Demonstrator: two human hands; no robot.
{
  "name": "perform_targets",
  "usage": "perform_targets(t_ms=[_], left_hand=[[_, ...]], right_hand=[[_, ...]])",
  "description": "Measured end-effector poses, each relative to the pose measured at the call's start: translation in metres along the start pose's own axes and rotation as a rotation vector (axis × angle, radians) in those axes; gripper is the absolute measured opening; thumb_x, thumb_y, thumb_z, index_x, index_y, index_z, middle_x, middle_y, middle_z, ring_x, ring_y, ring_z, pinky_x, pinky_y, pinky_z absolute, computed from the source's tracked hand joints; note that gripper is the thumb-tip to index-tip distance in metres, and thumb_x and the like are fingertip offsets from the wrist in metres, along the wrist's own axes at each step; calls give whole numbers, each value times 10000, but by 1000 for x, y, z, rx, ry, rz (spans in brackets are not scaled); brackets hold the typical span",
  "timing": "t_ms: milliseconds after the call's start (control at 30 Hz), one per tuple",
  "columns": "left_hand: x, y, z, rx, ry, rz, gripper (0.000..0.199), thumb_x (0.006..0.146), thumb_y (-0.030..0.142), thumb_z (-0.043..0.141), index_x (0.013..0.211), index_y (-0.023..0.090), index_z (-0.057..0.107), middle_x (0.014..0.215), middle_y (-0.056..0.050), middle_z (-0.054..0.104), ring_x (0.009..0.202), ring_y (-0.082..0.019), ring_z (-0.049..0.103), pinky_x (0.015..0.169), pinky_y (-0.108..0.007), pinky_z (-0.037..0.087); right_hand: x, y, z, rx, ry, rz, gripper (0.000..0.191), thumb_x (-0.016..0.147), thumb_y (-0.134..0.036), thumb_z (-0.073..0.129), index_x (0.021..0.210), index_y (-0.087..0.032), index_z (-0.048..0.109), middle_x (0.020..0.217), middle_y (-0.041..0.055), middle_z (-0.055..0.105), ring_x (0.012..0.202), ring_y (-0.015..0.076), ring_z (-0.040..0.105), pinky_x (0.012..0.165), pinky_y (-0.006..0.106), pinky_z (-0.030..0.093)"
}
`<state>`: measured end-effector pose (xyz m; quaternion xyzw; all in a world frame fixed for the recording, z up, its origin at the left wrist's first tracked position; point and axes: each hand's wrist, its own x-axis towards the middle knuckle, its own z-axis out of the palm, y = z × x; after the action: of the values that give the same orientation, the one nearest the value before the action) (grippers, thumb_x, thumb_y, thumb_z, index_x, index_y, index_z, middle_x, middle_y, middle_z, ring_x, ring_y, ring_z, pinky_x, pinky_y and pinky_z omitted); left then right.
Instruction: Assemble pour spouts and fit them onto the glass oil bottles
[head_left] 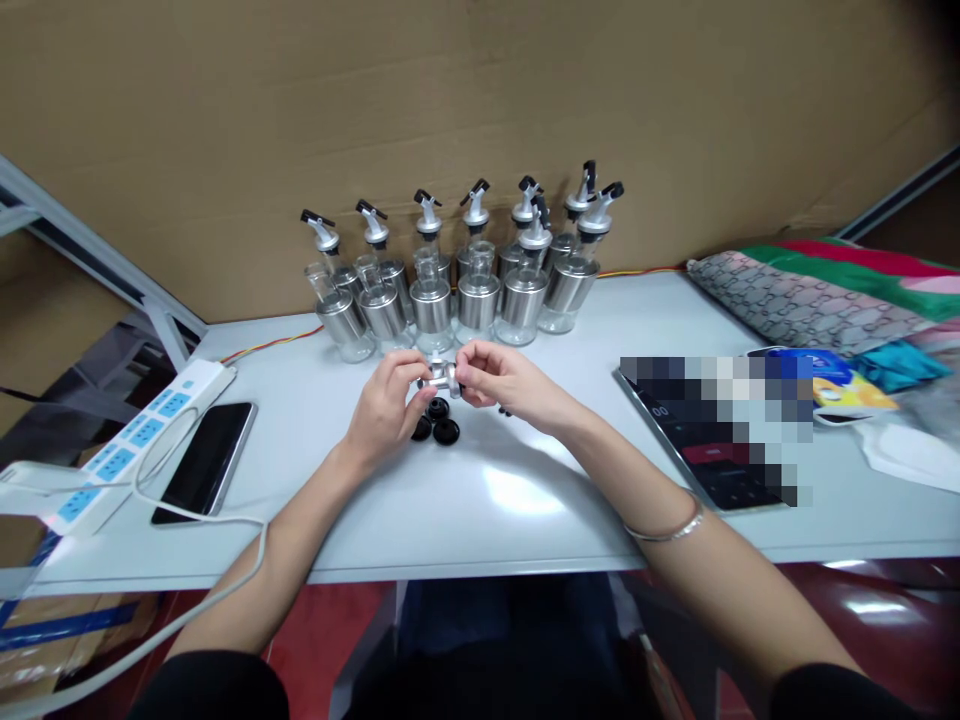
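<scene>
A small silver metal spout piece (442,377) is held between both hands over the middle of the table. My left hand (391,402) pinches its left end with the fingertips. My right hand (499,375) has its fingers closed on the right end. Several round black caps (446,431) lie on the table just below the hands, and some tiny black parts (505,410) lie under my right hand. Behind the hands stand two rows of glass bottles with steel sleeves (478,300); many of the bottles carry silver and black pour spouts (428,212).
On the left of the white table (480,540) are a power strip (135,445), a white cable (259,560) and a black phone (206,460). At the right lie a partly blurred tablet-like device (697,440), a blue and yellow packet (832,385) and a patterned cushion (795,300). Cardboard (375,100) stands behind.
</scene>
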<state>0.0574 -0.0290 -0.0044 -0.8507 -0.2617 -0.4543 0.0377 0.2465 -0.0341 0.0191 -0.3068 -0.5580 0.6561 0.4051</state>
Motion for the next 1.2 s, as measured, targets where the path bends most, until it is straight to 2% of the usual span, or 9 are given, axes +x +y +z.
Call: perform_targets(t_ms=[167,333,433,633,833,1033,1200], left_hand=[[-1,0,1,31,-33,11,140,945,282,452,1029,179,498,945,-58,576,880,-159,576,771,-286,501],[-3,-1,4,97,-109,71,379,923,335,501,1269,197,433,1095,-104,592,1002,-206,602,825,-323,516],[-3,-1,4,118,-131,79,419,923,314,502,1320,212,414,1114,-105,606,1013,-212,613,831,-324,514],[-4,2,5,125,-91,68,429,878,379,571,1242,170,483,1067,-115,638,973,-220,627,804,-334,521],[-5,5,7,98,-109,34,348,855,361,612,1128,157,541,996,-98,667,895,-199,641,775,-320,528],[-5,7,9,11,-116,-88,348,855,296,616,1166,160,536,1041,-104,662,958,-203,635,818,-331,528],[-7,9,14,-96,-85,-189,327,857,304,617,1142,158,553,1018,-89,667,924,-176,647,803,-302,547]], right_hand=[[0,0,-1,-44,56,3,467,684,-587,680,723,-180,456,484,-96,444,437,39,387,440,194,253],[1,4,-1,-38,59,6,450,722,-598,640,718,-177,478,451,-95,465,374,26,352,380,177,233],[1,6,-1,-45,67,22,446,728,-598,633,715,-178,485,439,-90,485,344,24,344,346,169,223],[1,4,-1,-131,117,32,441,727,-596,626,707,-180,479,438,-79,539,312,27,383,336,168,263],[1,2,-3,-199,60,86,390,763,-539,613,708,-169,502,441,-62,546,374,49,471,397,175,312],[0,-1,-6,-161,25,90,293,789,-433,613,792,-149,542,594,-25,607,482,63,530,479,199,359],[1,3,-8,-165,3,76,191,759,-288,650,845,-151,548,559,-44,590,516,77,528,517,212,359]])
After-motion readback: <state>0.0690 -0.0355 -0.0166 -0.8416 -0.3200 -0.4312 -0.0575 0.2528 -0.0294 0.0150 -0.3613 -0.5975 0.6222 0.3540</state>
